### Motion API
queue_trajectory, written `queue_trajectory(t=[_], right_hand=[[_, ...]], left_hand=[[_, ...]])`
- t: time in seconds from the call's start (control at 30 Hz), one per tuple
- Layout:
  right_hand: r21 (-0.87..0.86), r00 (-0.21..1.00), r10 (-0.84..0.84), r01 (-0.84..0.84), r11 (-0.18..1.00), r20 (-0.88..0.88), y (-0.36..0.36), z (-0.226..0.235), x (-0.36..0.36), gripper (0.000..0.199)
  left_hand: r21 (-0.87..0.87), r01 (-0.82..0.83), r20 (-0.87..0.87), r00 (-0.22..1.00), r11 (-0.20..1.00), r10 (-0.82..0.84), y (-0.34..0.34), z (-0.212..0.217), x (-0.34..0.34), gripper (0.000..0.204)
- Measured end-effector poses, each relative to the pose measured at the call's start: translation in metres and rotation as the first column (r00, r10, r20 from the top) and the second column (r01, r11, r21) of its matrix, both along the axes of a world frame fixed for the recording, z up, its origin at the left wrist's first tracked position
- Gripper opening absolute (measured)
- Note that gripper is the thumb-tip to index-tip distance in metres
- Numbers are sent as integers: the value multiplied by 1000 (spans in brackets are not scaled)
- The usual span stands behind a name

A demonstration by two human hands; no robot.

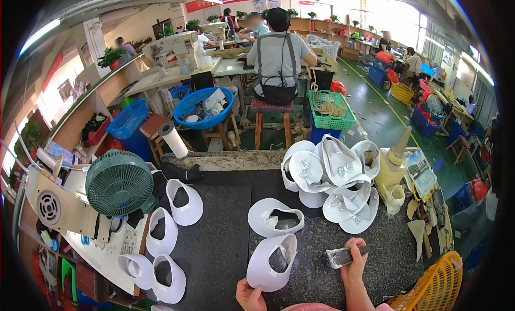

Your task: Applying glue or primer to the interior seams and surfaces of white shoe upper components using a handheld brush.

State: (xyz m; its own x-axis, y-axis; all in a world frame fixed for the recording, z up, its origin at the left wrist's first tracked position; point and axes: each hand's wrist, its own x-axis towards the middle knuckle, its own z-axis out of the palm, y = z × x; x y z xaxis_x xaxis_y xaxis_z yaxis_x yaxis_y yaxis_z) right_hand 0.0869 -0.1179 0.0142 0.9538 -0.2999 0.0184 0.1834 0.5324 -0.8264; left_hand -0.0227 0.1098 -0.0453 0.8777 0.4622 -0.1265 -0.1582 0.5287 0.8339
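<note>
My left hand (250,296) pinches the lower edge of a white shoe upper (264,262), a curved piece with a wide front and an open middle. The upper rests on the dark work surface. My right hand (353,261) is closed around a dark, flat block-like tool (338,258) whose end is coated or wrapped in something whitish; its exact kind is unclear. Just beyond the held piece lies another white upper (268,217). At the far right of the surface sits a heap of white uppers (343,163), several with sparkling clear ornaments on them.
Loose white uppers (184,202) lie along the left side, near a green fan (119,182) and a sewing machine (59,206). A cream bottle with a cone top (391,174) stands right of the heap. An orange basket (432,284) is at lower right. Ahead, a person (278,56) sits on a stool.
</note>
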Motion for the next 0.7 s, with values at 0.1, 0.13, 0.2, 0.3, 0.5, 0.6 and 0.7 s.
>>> queue_trajectory(t=[0.1,0.13,0.2,0.3,0.5,0.6,0.7], right_hand=[[21,1000,19,-19,1000,-11,-1,1,-1,17],[32,1000,24,-24,999,-13,-2,1,-2,17],[41,1000,25,-24,999,-15,-3,0,-2,17],[43,1000,22,-21,999,-17,-2,1,-1,16],[63,991,133,-130,990,-36,-2,7,3,13],[86,997,81,-80,993,-14,-4,7,2,13],[54,997,71,-71,996,-3,1,4,5,15]], left_hand=[[-31,9,29,1000,999,-8,-1,0,-1,38],[-32,8,28,1000,999,-7,-5,0,0,38],[-119,-194,103,973,974,207,-15,-2,6,29],[-5,-36,15,999,999,37,-6,2,-2,36],[-141,-215,43,974,966,223,-17,6,8,31],[-156,-214,34,974,964,222,-17,14,8,30],[-173,-197,20,979,965,204,-15,12,8,31]])
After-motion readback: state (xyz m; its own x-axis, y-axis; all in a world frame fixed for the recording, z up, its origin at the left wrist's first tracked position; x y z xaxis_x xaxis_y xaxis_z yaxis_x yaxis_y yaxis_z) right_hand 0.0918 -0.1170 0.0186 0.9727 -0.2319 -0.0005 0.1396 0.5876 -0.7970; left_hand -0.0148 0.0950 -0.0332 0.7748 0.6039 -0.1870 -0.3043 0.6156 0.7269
